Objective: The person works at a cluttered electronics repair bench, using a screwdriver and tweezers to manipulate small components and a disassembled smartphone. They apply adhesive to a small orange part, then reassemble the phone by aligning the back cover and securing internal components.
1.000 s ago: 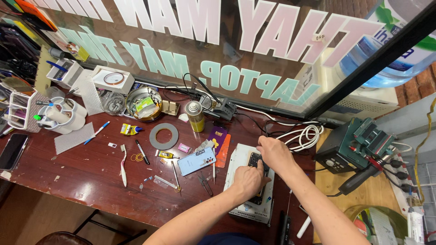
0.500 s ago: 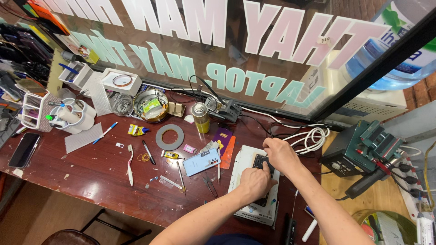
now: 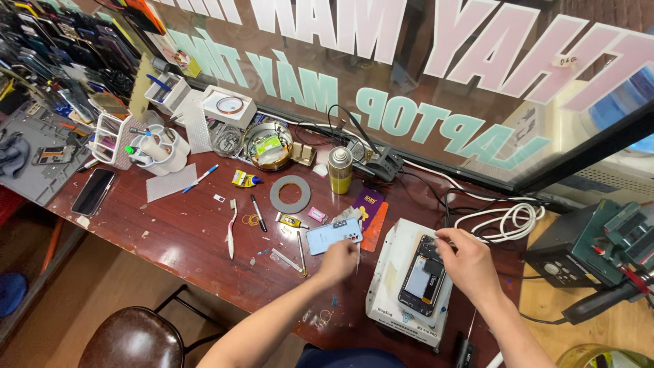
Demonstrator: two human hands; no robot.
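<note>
An opened black phone (image 3: 422, 281) lies on a white heating pad (image 3: 390, 272) at the front right of the red-brown bench. My right hand (image 3: 471, 264) pinches the phone's top edge. My left hand (image 3: 338, 260) is left of the pad, fingers curled at a thin metal tool (image 3: 357, 262) just below a light blue phone back cover (image 3: 332, 236). Whether the tool is lifted off the bench I cannot tell.
Tweezers (image 3: 300, 253), a grey tape ring (image 3: 289, 193), a yellow spray can (image 3: 339, 170), a purple card and orange strip (image 3: 371, 218) lie nearby. Coiled white cable (image 3: 501, 219) and a green soldering station (image 3: 593, 238) sit right. A brown stool (image 3: 136, 337) stands below.
My left hand left the phone on the pad and moved left to the thin tool by the blue cover. My right hand stayed at the phone's top edge.
</note>
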